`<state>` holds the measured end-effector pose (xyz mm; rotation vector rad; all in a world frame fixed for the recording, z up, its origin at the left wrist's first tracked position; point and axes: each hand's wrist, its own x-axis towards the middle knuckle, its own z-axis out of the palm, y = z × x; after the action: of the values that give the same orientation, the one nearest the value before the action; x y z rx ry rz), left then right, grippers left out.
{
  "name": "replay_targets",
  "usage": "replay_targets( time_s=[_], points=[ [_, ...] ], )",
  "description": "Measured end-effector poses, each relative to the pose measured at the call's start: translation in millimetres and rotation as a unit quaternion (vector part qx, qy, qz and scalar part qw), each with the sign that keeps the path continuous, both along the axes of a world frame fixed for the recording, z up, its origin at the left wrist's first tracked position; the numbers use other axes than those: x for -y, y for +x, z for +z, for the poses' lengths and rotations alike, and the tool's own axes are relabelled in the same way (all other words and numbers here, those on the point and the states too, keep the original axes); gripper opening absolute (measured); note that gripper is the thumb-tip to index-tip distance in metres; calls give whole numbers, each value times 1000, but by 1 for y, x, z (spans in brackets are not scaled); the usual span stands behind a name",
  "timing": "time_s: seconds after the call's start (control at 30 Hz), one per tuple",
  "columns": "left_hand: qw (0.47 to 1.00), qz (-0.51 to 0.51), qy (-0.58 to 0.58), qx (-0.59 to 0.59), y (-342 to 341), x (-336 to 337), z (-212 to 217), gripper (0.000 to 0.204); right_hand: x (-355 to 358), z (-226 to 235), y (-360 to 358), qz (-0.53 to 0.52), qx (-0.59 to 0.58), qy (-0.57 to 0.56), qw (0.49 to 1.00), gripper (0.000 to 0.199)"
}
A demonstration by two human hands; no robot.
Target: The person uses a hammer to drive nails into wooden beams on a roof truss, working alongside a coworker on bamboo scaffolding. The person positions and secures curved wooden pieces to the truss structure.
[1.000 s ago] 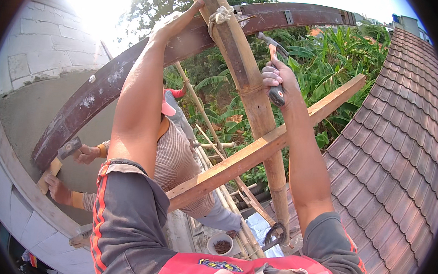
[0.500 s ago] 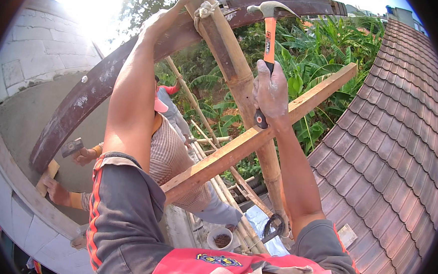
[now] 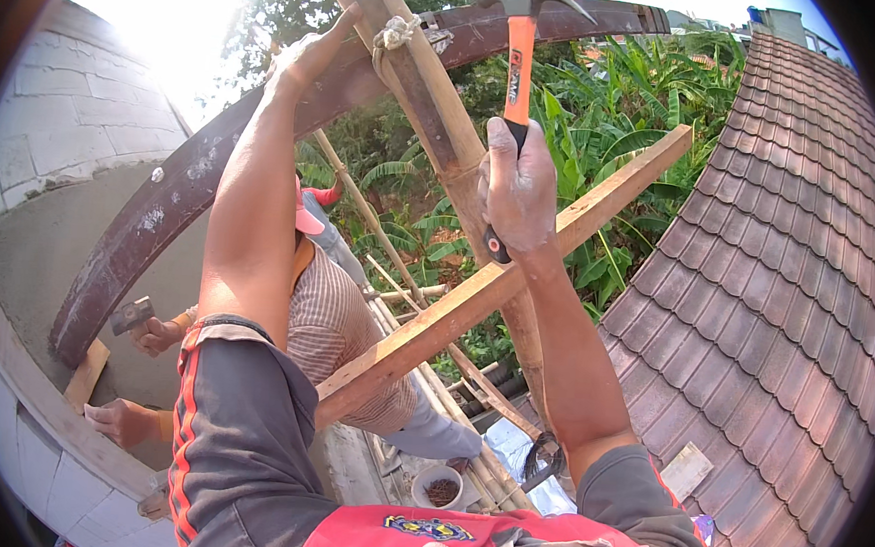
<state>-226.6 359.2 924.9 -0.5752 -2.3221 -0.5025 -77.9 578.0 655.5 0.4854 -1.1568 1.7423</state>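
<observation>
A claw hammer [image 3: 519, 73] with an orange and black handle stands upright in my right hand [image 3: 519, 183], which is closed round the lower grip. Its steel head is raised above the far end of a long, dark brown wooden beam [image 3: 178, 182]. My left hand [image 3: 309, 53] holds the beam's upper edge, its thumb stretched to the right and its other fingers mostly hidden. Beside that thumb, a thick bamboo pole [image 3: 435, 118] crosses the beam, with a white rope knot [image 3: 396, 34] tied at the crossing.
A squared timber [image 3: 434, 338] runs diagonally below my arms. At left, a co-worker [image 3: 340, 313] holds a hammer [image 3: 132, 313] and a wood block [image 3: 87, 374] near the beam's foot. A bucket of nails [image 3: 438, 486] stands below. Roof tiles [image 3: 747, 292] slope at right.
My right hand and the hammer have risen slightly and shifted left in the view. My left hand stays on the beam. The co-worker's lower hand has moved down from the wood block.
</observation>
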Motion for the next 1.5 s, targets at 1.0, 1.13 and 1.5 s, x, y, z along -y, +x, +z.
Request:
replay_targets(
  time_s=[1.0,1.13,1.5],
  points=[
    [998,1,-36,-48,-23,7,-1,109,-51,-26,33,118,67,-33,990,31],
    [999,8,-30,-29,4,2,-1,106,-146,10,131,-100,-229,-312,916,26],
    [998,17,-36,-46,4,-2,-4,98,-51,-16,35,72,77,-14,994,25]
  ],
)
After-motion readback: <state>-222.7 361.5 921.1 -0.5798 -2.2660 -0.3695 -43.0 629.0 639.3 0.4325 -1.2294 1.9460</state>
